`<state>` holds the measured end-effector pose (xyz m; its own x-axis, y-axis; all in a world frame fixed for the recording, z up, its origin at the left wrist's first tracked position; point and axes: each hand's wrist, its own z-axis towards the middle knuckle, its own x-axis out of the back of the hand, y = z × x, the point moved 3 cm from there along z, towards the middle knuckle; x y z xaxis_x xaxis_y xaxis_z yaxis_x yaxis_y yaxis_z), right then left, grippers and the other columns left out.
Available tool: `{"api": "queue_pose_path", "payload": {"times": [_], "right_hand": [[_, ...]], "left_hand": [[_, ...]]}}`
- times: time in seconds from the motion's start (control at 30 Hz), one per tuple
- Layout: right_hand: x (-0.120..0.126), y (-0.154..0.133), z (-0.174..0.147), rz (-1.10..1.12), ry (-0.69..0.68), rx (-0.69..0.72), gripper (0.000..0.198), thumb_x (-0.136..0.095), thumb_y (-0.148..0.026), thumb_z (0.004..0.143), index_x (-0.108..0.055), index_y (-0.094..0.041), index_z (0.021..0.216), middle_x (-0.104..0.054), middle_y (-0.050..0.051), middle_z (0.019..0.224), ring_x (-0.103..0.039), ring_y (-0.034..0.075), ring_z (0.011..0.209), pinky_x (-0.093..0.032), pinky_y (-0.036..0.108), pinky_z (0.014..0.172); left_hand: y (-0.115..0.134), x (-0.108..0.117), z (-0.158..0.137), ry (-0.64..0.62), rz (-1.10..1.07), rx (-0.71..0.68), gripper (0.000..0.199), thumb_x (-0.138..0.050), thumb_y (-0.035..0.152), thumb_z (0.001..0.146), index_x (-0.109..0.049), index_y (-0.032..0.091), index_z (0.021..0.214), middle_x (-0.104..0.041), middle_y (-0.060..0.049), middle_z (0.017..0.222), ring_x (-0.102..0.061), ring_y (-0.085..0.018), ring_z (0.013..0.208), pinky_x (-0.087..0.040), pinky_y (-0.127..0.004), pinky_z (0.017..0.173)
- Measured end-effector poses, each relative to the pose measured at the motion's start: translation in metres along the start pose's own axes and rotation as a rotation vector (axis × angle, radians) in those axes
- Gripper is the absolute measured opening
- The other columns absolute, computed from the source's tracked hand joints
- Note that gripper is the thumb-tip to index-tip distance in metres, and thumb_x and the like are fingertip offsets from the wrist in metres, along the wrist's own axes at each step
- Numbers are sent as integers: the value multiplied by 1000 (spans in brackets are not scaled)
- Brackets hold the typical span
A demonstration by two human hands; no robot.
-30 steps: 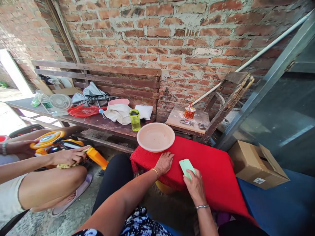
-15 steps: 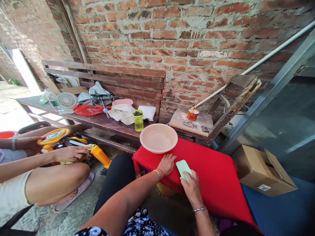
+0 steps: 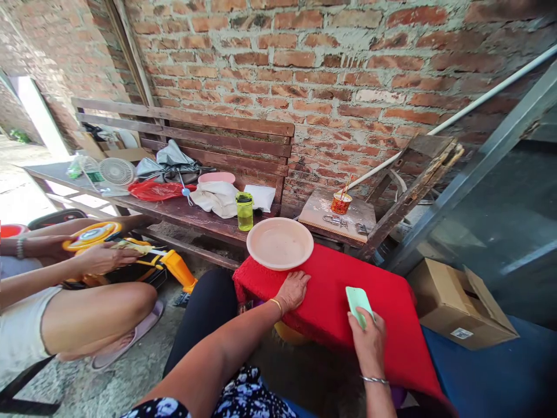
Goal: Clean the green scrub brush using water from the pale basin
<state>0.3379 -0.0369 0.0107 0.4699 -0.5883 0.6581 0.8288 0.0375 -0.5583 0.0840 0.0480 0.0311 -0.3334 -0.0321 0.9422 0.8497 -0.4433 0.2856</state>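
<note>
My left hand lies flat on the red cloth near the table's front edge, fingers stretched out, just below a wide pale-pink basin. It holds nothing. In my right hand is a flat, light-green rectangular thing with rounded corners, shaped like a phone; its exact kind is not clear. That hand is closed round its lower end, above the cloth on the right. The basin seems to hold shallow clear water.
Left of me sits a person, whose hand holds a cloth against a yellow-and-black toy vehicle. On the bench stands a green bottle. A small board bears a paper cup. At right is a cardboard box.
My right hand has moved to the right with the light-green thing, away from my left hand. My left hand stays in place. The other person's hand has shifted left along the toy.
</note>
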Motion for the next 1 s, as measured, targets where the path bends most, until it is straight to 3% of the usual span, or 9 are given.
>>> {"api": "queue_pose_path", "payload": {"times": [0.17,0.27,0.47,0.63,0.77,0.87,1.0], "right_hand": [[-45,-57,-13,127,-196,206,42,-48,-54,92,-74,-23,103,-60,13,111,-56,28,103,-47,44,94],[-44,-48,-11,31,-161,175,42,-45,-52,92,-73,-23,103,-59,14,110,-54,28,101,-46,46,92],[-11,-4,4,-97,3,2,57,-40,-62,92,-74,-17,100,-59,17,99,-52,33,103,-44,50,91],[-29,-37,-4,114,-101,108,52,-47,-63,90,-74,-21,102,-61,14,104,-55,30,104,-46,45,95],[-50,-62,-12,120,-184,163,43,-47,-56,92,-74,-24,103,-60,12,109,-55,27,102,-47,43,93],[-45,-50,-6,35,-142,134,44,-45,-54,91,-74,-23,101,-60,14,108,-55,28,100,-47,44,90],[-5,-3,5,-95,-18,-3,55,-38,-59,89,-74,-18,93,-60,18,94,-54,34,95,-45,51,84]], "left_hand": [[0,3,-1,-25,12,8,39,-43,14,95,-55,20,132,-60,-10,124,-56,-25,114,-42,-43,104],[1,5,-1,-47,18,5,38,-43,14,95,-55,19,131,-60,-10,124,-55,-25,115,-42,-43,104],[2,5,0,-59,10,9,37,-44,15,94,-56,20,130,-59,-10,123,-54,-25,115,-42,-44,104],[3,7,-1,-53,22,1,36,-44,15,94,-56,19,128,-59,-10,122,-54,-25,115,-41,-43,105],[1,4,-1,-53,26,1,36,-43,15,95,-55,19,128,-59,-10,122,-54,-25,115,-42,-43,104],[-1,2,0,-45,37,-1,36,-44,15,94,-56,20,128,-59,-9,122,-54,-25,114,-41,-43,104],[-1,2,0,-39,30,-6,34,-45,15,94,-56,21,126,-59,-9,121,-54,-25,114,-41,-42,104]]}}
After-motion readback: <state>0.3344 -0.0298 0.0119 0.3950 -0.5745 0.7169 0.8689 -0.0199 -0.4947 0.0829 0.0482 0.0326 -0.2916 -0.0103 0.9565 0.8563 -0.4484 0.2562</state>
